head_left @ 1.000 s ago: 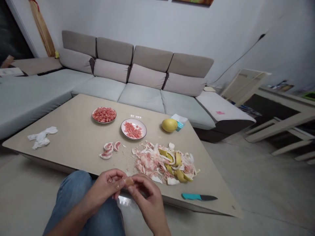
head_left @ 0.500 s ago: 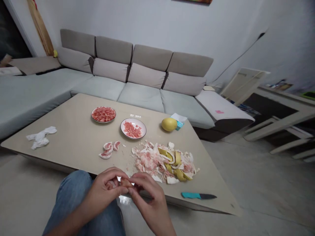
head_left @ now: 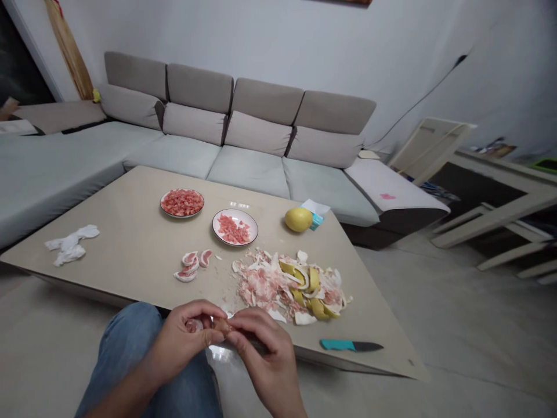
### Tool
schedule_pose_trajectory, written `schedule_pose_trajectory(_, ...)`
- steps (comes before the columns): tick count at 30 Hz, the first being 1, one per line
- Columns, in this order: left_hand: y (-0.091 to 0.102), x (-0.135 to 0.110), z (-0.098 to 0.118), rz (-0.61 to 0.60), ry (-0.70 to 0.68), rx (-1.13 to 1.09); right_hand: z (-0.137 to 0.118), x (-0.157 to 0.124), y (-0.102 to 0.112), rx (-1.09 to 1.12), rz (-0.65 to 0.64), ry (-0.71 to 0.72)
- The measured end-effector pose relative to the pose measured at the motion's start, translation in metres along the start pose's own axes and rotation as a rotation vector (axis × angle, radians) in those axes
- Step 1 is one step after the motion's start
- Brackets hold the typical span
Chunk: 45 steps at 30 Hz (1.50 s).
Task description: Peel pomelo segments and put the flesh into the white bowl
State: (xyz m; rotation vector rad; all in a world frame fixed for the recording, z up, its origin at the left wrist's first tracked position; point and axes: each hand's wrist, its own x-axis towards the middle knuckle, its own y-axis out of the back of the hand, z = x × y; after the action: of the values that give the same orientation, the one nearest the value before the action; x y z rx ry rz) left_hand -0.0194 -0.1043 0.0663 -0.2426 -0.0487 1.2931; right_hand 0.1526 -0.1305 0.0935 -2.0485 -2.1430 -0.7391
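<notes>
Both hands meet just off the table's front edge, above my knee. My left hand is closed round a pinkish pomelo segment, partly hidden by the fingers. Thumb and fingers of my right hand pinch the segment's other end, where the two hands' fingertips nearly touch. Behind them lie several pomelo segments with white skin on them. To the right spreads a heap of peel and pith scraps. Red pulp pieces fill one plate and partly cover a second plate.
A turquoise-handled knife lies near the table's right front edge. A whole yellow pomelo sits beside a tissue pack. Crumpled tissue is at the left. Beyond the table stands a grey sofa.
My fingers have shifted slightly on the segment, and both hands still hold it at the same spot. The view has moved a little; nothing on the table has moved.
</notes>
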Motion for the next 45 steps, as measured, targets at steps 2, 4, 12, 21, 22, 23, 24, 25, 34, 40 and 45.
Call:
schedule_pose_trajectory(2, -0.002, 0.0, -0.001, 0.011, 0.007, -0.038, 0.001, -0.001, -0.002, 0.009, 0.022, -0.021)
schedule_pose_trajectory(4, -0.004, 0.0, -0.001, 0.006, 0.02, -0.087, 0.002, -0.002, -0.004, 0.037, 0.052, -0.046)
schedule_pose_trajectory(12, -0.008, -0.001, 0.003, 0.02, 0.127, -0.308, 0.011, -0.003, -0.009, 0.205, 0.139, -0.094)
schedule_pose_trajectory(21, -0.02, 0.002, -0.002, -0.013, 0.107, -0.56, 0.03, -0.002, -0.027, 0.389, 0.219, -0.267)
schedule_pose_trajectory(22, -0.021, 0.003, -0.002, -0.012, 0.106, -0.585, 0.032, -0.001, -0.028, 0.394, 0.225, -0.277)
schedule_pose_trajectory(23, -0.023, 0.004, -0.002, -0.01, 0.103, -0.606, 0.033, 0.0, -0.029, 0.399, 0.233, -0.286)
schedule_pose_trajectory(24, -0.024, 0.004, -0.002, -0.004, 0.098, -0.624, 0.035, 0.0, -0.03, 0.403, 0.244, -0.296)
schedule_pose_trajectory(25, -0.026, 0.005, -0.002, 0.004, 0.091, -0.64, 0.036, 0.001, -0.032, 0.406, 0.257, -0.302)
schedule_pose_trajectory(34, -0.03, 0.012, -0.005, 0.115, 0.031, -0.774, 0.047, 0.003, -0.043, 0.359, 0.329, -0.319)
schedule_pose_trajectory(40, -0.021, 0.012, -0.007, 0.015, 0.114, -0.636, 0.033, 0.007, -0.033, 0.139, 0.289, -0.131)
schedule_pose_trajectory(45, -0.017, 0.013, -0.008, 0.022, 0.079, -0.312, 0.025, 0.007, -0.026, 0.085, 0.219, -0.095)
